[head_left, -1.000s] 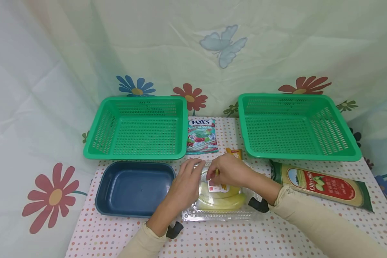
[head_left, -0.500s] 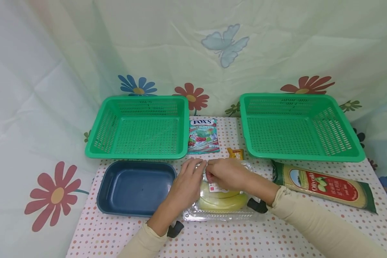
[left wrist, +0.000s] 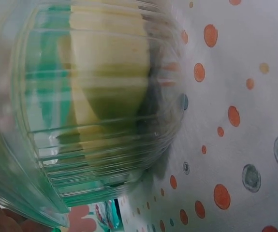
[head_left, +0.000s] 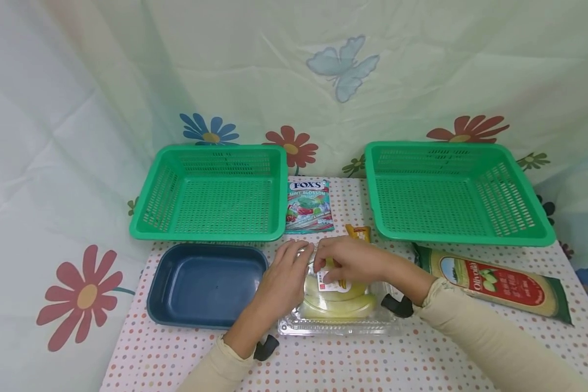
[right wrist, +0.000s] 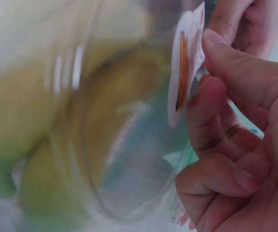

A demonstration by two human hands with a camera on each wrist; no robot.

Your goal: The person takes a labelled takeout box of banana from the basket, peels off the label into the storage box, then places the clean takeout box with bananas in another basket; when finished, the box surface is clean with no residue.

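A clear plastic clamshell (head_left: 340, 313) holding yellow-green bananas (head_left: 338, 305) sits on the dotted tablecloth (head_left: 372, 365) near the front edge, just right of the dark blue tray (head_left: 206, 286). The right hand (head_left: 350, 260) pinches the white and red label (head_left: 329, 283) on the lid; the right wrist view shows what the head view cannot, the label (right wrist: 187, 63) lifted edge-on between thumb and fingers (right wrist: 235, 67), with the bananas blurred behind the ribbed plastic. The left hand (head_left: 284, 277) rests against the clamshell's left end with fingers curled at its upper corner; whether it truly grips there I cannot tell. The left wrist view gives only the ribbed lid (left wrist: 95, 111) close up over the fruit. Farther back lie a Fox's candy packet (head_left: 308, 206) between two green baskets (head_left: 210, 193) (head_left: 455, 190), and a noodle packet (head_left: 495, 286) to the right.
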